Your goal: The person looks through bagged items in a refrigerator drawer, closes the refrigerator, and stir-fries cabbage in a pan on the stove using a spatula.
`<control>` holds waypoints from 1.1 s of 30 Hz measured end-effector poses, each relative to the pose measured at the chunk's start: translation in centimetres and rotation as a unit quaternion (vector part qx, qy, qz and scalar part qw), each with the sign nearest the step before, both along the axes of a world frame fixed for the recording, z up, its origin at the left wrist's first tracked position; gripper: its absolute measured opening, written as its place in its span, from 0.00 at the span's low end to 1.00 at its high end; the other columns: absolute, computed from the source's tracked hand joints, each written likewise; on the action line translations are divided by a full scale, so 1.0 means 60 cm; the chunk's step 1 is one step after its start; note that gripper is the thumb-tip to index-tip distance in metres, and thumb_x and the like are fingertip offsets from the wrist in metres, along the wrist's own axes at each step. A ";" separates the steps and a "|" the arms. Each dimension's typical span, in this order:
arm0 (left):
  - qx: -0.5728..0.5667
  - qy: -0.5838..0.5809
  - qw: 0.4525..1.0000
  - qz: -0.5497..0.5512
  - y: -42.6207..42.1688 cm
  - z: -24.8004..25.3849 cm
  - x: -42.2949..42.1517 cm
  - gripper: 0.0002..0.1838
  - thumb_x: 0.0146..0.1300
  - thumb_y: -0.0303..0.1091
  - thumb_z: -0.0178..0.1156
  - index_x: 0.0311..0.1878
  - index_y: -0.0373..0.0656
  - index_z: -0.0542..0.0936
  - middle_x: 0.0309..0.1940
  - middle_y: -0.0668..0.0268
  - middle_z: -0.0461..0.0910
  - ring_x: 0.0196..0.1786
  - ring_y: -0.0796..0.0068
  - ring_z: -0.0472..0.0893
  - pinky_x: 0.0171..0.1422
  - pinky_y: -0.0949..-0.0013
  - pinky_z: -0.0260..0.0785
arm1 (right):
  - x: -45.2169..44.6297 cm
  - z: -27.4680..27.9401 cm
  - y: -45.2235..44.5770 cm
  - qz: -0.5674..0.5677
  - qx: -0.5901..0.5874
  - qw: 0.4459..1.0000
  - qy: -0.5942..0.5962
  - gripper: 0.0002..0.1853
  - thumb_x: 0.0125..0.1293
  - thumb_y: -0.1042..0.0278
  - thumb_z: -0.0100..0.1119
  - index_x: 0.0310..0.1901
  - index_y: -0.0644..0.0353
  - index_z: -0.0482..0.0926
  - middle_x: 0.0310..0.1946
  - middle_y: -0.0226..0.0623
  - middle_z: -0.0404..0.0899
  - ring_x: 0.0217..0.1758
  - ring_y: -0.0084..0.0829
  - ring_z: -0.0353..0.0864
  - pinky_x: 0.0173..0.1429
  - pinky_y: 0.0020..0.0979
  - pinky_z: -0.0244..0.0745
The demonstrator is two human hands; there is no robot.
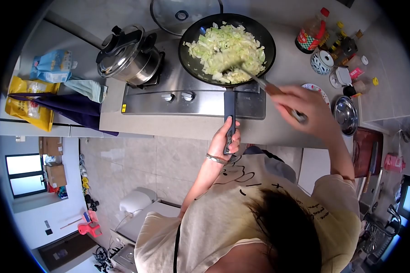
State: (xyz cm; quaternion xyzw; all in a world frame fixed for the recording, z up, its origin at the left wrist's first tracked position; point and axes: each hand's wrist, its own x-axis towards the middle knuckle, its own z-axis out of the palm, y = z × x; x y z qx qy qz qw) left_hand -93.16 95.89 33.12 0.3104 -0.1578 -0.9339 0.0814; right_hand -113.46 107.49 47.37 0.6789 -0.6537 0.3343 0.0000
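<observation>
A dark frying pan (184, 63) full of chopped pale-green cabbage (232, 43) sits on the right part of the steel gas stove (146, 101). My left hand (224, 139) is wrapped around the pan's grey handle (230, 109), low down near its end. Over the counter to the right of the handle, my right hand (307, 109) grips the wooden handle of a spatula (265, 84). The spatula's head is in the cabbage and blurred by motion.
A lidded steel pressure cooker (139, 63) stands on the left burner. Behind the pan is a glass lid (168, 16). Bottles (310, 34), a patterned jar (322, 62), a plate (318, 91) and a metal bowl (345, 115) stand at the right. Cloths (73, 109) hang at the left.
</observation>
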 end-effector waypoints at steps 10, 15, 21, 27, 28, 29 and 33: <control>-0.019 -0.001 1.000 -0.013 -0.001 0.001 0.001 0.18 0.68 0.52 0.47 0.41 0.46 0.70 0.17 0.72 0.65 0.11 0.84 0.59 0.13 0.80 0.48 | -0.053 -0.090 -0.065 -0.087 -0.087 0.992 -0.023 0.10 0.54 0.72 0.63 0.39 0.55 0.79 0.33 0.35 0.78 0.26 0.32 0.78 0.31 0.28 0.73; -0.013 0.010 1.000 -0.015 -0.003 -0.005 0.002 0.18 0.68 0.52 0.47 0.41 0.46 0.70 0.17 0.72 0.65 0.10 0.84 0.59 0.12 0.80 0.48 | -0.036 -0.038 -0.025 -0.063 -0.044 0.997 -0.030 0.09 0.52 0.74 0.63 0.37 0.58 0.80 0.32 0.35 0.78 0.28 0.32 0.79 0.32 0.27 0.73; -0.012 0.006 1.000 -0.016 -0.003 -0.004 0.002 0.18 0.67 0.52 0.48 0.41 0.46 0.70 0.17 0.71 0.65 0.10 0.84 0.59 0.12 0.79 0.48 | -0.005 0.081 0.057 0.002 0.027 0.999 0.023 0.12 0.48 0.82 0.61 0.37 0.62 0.81 0.34 0.41 0.80 0.27 0.30 0.79 0.32 0.25 0.73; -0.019 0.008 1.000 -0.016 -0.005 -0.004 -0.001 0.18 0.67 0.53 0.48 0.41 0.46 0.70 0.17 0.72 0.65 0.10 0.84 0.58 0.12 0.80 0.48 | -0.050 -0.032 -0.029 -0.055 -0.055 0.996 -0.042 0.09 0.53 0.75 0.63 0.38 0.57 0.80 0.30 0.35 0.79 0.26 0.31 0.78 0.30 0.25 0.72; -0.021 0.009 1.000 -0.017 -0.005 -0.006 0.001 0.18 0.67 0.53 0.48 0.41 0.46 0.70 0.17 0.72 0.65 0.10 0.84 0.58 0.12 0.80 0.48 | -0.046 -0.035 -0.035 -0.069 -0.072 0.993 -0.059 0.09 0.53 0.74 0.62 0.38 0.57 0.80 0.31 0.35 0.79 0.26 0.31 0.78 0.31 0.26 0.72; -0.022 0.009 1.000 -0.018 -0.004 -0.006 0.003 0.18 0.67 0.53 0.48 0.41 0.46 0.70 0.17 0.72 0.65 0.10 0.84 0.58 0.12 0.80 0.48 | -0.042 -0.040 -0.041 -0.084 -0.088 0.990 -0.077 0.09 0.54 0.74 0.62 0.39 0.57 0.80 0.31 0.35 0.79 0.27 0.31 0.78 0.31 0.26 0.72; -0.012 0.001 1.000 -0.005 -0.002 0.000 0.001 0.17 0.69 0.50 0.46 0.41 0.44 0.70 0.17 0.70 0.64 0.11 0.85 0.57 0.11 0.81 0.46 | -0.062 -0.103 -0.097 -0.053 -0.114 0.989 -0.072 0.09 0.54 0.73 0.62 0.39 0.56 0.80 0.34 0.36 0.79 0.29 0.34 0.79 0.33 0.27 0.73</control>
